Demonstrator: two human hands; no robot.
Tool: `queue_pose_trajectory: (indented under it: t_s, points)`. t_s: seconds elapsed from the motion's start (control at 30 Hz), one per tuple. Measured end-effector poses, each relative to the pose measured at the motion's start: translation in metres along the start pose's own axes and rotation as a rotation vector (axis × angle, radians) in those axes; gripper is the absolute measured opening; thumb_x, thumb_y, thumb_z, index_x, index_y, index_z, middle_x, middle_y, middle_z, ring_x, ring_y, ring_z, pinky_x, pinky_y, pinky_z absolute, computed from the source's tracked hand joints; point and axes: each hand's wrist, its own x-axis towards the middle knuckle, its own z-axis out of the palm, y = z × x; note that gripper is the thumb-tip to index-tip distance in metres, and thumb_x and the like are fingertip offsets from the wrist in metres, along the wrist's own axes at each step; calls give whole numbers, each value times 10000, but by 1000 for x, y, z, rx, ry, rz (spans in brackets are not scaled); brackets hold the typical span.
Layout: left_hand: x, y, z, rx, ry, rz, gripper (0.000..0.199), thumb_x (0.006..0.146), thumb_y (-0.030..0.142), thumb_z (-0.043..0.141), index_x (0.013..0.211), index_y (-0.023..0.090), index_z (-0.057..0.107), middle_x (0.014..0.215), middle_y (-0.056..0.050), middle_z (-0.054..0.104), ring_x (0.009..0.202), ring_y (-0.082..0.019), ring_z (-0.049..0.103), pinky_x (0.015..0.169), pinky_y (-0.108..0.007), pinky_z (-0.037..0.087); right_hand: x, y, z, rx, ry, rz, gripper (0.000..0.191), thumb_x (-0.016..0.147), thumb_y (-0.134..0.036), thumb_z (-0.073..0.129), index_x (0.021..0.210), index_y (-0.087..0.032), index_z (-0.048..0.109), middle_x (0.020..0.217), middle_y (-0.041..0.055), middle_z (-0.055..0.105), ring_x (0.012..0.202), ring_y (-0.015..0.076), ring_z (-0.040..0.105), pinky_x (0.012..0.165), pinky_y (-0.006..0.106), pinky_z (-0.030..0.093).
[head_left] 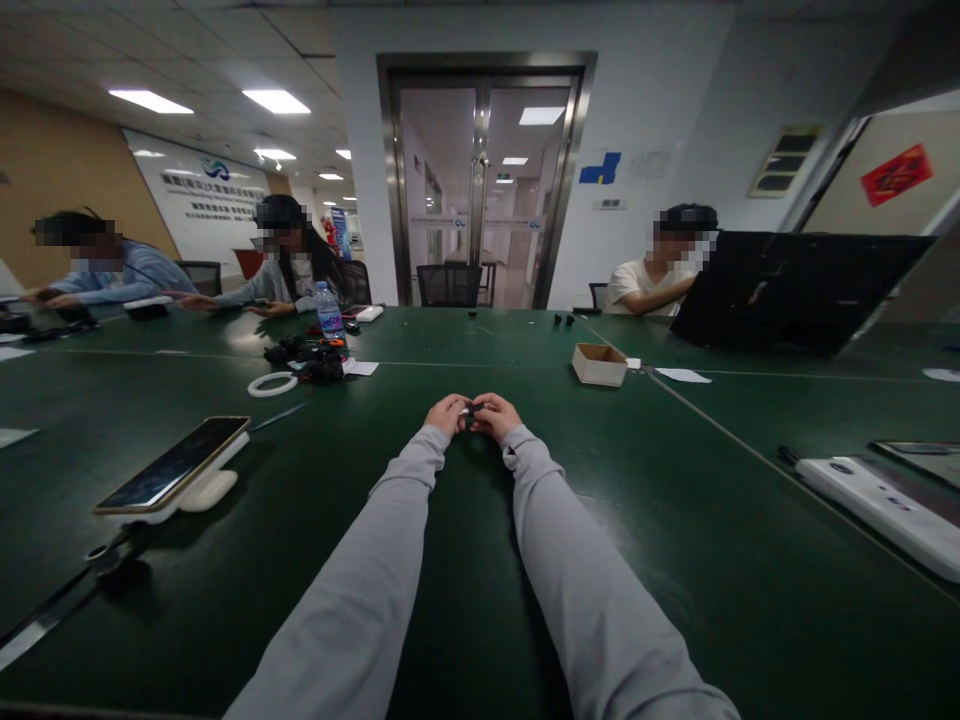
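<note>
Both of my arms stretch forward over the green table [330, 560], in light grey sleeves. My left hand [448, 414] and my right hand [496, 415] meet near the middle of the view, just above the tabletop. Between their fingertips is a small dark object [472, 410] with a shiny end at its left. Fingers of each hand are closed on it. It is too small to tell what it is, and the fingers cover part of it.
Left: a phone [176, 465] on a stand, a white ring [272, 385], black gear [311, 358], a bottle [329, 312]. Right: an open box [599, 365], a white device [877, 505], a monitor [787, 290]. Three people sit across the table.
</note>
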Motion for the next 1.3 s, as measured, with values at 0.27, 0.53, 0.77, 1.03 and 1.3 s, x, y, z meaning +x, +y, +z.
queue_pose_trajectory:
  t_s: [0.27, 0.53, 0.77, 1.03, 1.3]
  points:
    - [2, -4, 0, 42, 13, -2, 250, 727, 234, 414, 881, 167, 599, 461, 43, 484, 370, -67, 411, 391, -179, 343, 1, 0, 0, -5, -2, 1, 221, 532, -65, 560, 717, -182, 528, 515, -64, 551, 399, 78, 539, 439, 226, 511]
    - [5, -9, -2, 49, 0, 27, 244, 717, 228, 425, 877, 173, 601, 504, 38, 507, 385, -62, 425, 406, -179, 358, -1, -1, 1, 1, -3, -1, 226, 536, -64, 566, 726, -181, 528, 503, -66, 541, 412, 80, 539, 455, 232, 516]
    - [1, -2, -2, -14, 3, 51, 238, 677, 169, 459, 882, 163, 579, 589, 24, 532, 436, -58, 451, 420, -172, 369, 0, -1, 0, -21, -22, -4, 245, 546, -115, 617, 753, -191, 511, 535, -64, 552, 454, 90, 558, 498, 252, 513]
    - [1, -7, -6, 204, 182, 159, 169, 669, 300, 565, 781, 174, 574, 588, 35, 512, 525, -73, 461, 530, -191, 379, 3, 6, 7, -593, 78, -216, 212, 481, -166, 694, 609, -200, 529, 576, -54, 552, 586, 104, 531, 641, 276, 476]
    - [-6, -3, -1, 403, 60, 162, 248, 653, 328, 589, 800, 128, 571, 589, 10, 512, 552, -72, 451, 557, -217, 333, 2, 0, 7, -381, 32, -19, 271, 591, -80, 514, 834, -199, 509, 588, -58, 585, 384, 72, 496, 374, 201, 406]
